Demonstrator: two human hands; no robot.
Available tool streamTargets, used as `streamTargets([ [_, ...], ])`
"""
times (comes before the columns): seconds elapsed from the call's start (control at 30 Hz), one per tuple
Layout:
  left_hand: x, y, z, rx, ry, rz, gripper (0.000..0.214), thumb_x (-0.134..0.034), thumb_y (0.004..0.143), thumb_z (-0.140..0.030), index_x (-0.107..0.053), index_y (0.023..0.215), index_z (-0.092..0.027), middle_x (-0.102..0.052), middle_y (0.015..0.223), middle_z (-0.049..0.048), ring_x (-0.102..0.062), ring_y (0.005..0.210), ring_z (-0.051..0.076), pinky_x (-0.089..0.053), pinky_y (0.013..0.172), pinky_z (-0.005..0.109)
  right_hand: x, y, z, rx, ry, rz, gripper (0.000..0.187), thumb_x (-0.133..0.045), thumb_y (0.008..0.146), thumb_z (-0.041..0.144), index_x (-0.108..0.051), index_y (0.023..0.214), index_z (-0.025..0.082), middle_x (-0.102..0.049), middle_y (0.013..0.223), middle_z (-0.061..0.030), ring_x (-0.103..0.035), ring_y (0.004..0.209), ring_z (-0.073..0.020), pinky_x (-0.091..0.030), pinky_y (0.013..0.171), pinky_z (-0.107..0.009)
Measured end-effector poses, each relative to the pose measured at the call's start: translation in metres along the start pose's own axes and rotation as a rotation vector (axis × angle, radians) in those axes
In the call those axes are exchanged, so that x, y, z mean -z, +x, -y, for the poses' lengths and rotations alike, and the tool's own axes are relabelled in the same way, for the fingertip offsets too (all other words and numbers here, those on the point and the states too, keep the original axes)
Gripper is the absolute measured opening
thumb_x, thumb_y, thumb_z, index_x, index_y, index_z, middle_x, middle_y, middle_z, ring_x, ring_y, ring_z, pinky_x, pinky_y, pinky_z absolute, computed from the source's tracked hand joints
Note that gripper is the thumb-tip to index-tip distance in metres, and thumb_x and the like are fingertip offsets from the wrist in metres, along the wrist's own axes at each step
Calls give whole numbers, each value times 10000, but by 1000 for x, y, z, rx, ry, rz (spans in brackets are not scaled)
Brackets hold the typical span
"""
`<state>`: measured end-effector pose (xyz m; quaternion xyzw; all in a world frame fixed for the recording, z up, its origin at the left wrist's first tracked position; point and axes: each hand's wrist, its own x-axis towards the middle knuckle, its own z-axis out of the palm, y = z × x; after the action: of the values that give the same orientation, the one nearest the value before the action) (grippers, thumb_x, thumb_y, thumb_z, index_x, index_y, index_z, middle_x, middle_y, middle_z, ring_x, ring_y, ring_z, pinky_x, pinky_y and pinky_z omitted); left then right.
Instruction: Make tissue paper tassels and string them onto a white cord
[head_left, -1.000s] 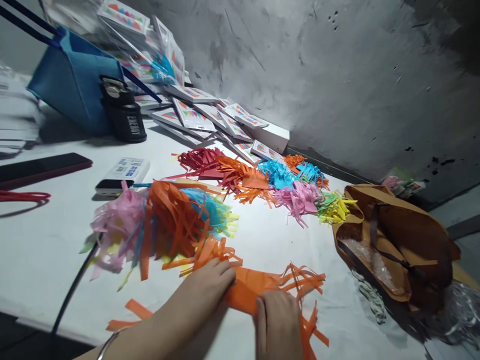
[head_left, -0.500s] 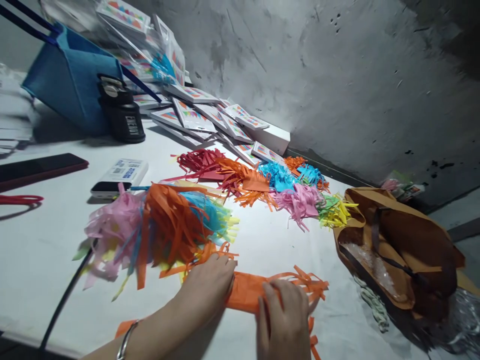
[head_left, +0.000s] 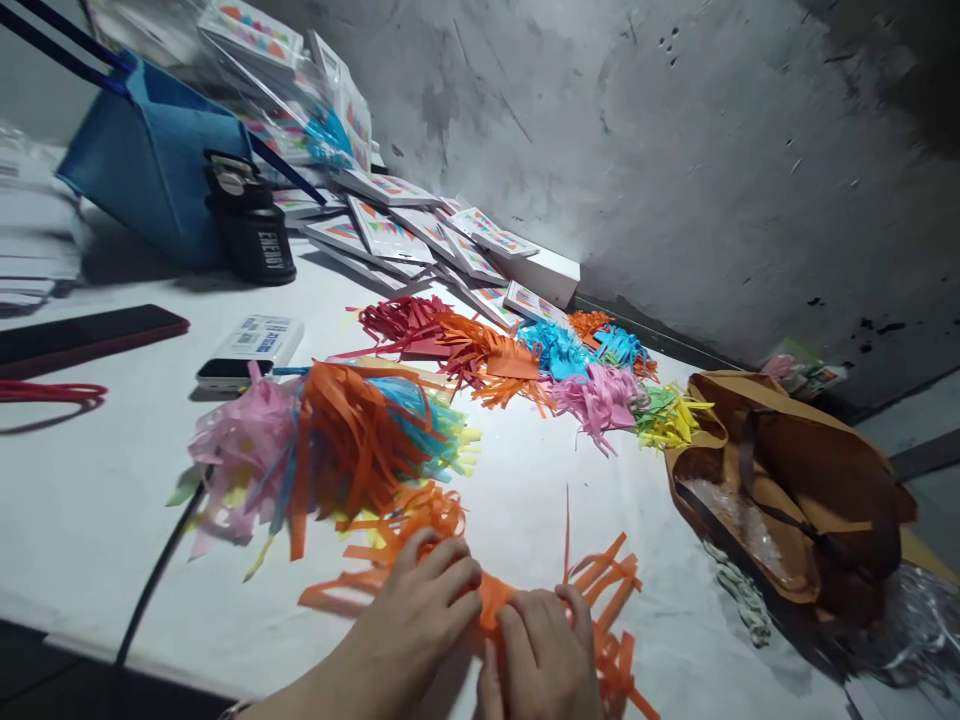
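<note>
Squarely beneath and between the two hands lies the orange fringed paper (head_left: 493, 596), on the near part of the white counter (head_left: 225, 620), so neither hand is plainly nearer to it: the left hand (head_left: 433, 605) covers its left part, the right hand (head_left: 551, 650) its right. The right grip is bent closely over the paper, fingers on top and thumb along the near side, with little gap, and seems to have hold of it. The left grip also has its fingers curled down onto the paper, but its thumb is hidden, so whether it pinches or only presses, I cannot tell. The paper's long axis runs left to right, roughly across the arms, its right end slanting somewhat nearer. Loose fringe fans out at both ends: the left fringe reaches beside the multicoloured tassel bundle (head_left: 360, 440), the right spreads past the right hand, and one thin strand (head_left: 568, 530) points far.
</note>
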<state>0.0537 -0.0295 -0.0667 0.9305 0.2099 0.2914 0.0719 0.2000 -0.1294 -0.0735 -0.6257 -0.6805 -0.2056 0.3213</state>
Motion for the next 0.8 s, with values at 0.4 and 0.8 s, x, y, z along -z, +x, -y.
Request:
streamTargets([
  [0.4,12,-14,5,-9,-193,65,123,-613,922,-163,-608,833,-249,-683,874,-45,-585,929,203,-129,1195,474,-1,-49,-9,-39,-51,-91,229,-445,1007,132,-662,971,197,-775,923,-36,-731,932,-210,-389,1051,-449],
  [0.8,15,17,3,198,85,196,277,-536,923,-156,-695,699,-193,-679,856,59,-591,858,271,-397,917,550,2,-17,-6,-316,-326,71,181,-473,980,188,-584,842,226,-657,849,-73,-610,851,-290,-349,897,-542],
])
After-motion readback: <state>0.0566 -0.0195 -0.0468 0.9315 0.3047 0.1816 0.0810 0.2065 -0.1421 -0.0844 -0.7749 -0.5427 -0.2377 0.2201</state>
